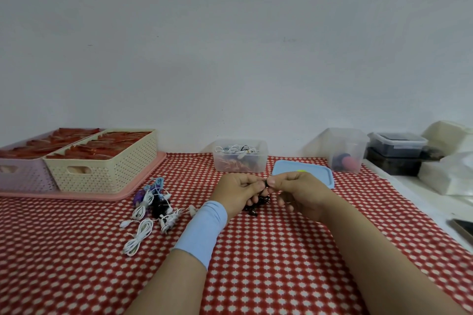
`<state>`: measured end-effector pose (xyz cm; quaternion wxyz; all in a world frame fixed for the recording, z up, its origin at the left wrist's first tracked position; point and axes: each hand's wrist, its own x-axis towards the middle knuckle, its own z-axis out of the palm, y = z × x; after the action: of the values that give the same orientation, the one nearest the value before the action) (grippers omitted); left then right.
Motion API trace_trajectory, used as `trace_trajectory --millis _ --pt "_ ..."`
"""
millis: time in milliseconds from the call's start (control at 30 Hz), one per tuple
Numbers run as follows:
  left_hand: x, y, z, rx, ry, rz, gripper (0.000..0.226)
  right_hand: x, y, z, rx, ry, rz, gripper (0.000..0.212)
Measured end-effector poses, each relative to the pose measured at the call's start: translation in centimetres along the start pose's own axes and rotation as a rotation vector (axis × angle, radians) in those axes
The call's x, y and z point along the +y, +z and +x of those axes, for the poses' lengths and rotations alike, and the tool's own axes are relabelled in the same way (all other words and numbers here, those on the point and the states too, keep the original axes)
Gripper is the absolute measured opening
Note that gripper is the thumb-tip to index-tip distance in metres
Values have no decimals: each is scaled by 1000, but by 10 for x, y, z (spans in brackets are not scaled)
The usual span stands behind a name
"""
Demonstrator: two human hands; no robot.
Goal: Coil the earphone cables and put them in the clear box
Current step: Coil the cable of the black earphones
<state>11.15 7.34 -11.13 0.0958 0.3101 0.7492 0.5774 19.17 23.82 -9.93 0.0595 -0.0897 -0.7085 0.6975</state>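
Black thin earphone cable [259, 201] is pinched by left hand [239, 190] and right hand [299, 189] just above the red-checked bench [268, 263], short of the clear plastic box [240, 161]. If either pinch slackens, the springy loops could unwind.

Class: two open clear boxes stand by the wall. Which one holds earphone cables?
The lower, wider clear box left of the blue lid; white cables lie in it. The taller box holds a red and dark thing.
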Motion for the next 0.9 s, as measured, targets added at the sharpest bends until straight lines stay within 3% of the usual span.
trace_trajectory --millis 367,467,633,900 --pt "-1 7 -1 -3 -2 -49 14 1 -1 2 19 84 45 4" --pt "1 8 0 28 -35 -90 14 -2 1 -1 17 40 50 6" --pt "-1 3 1 69 -90 -123 14 -10 3 -11 59 -121 -143 9" --pt "3 1 0 28 -84 -193 13 -10 7 -8 180 -246 -254 9"
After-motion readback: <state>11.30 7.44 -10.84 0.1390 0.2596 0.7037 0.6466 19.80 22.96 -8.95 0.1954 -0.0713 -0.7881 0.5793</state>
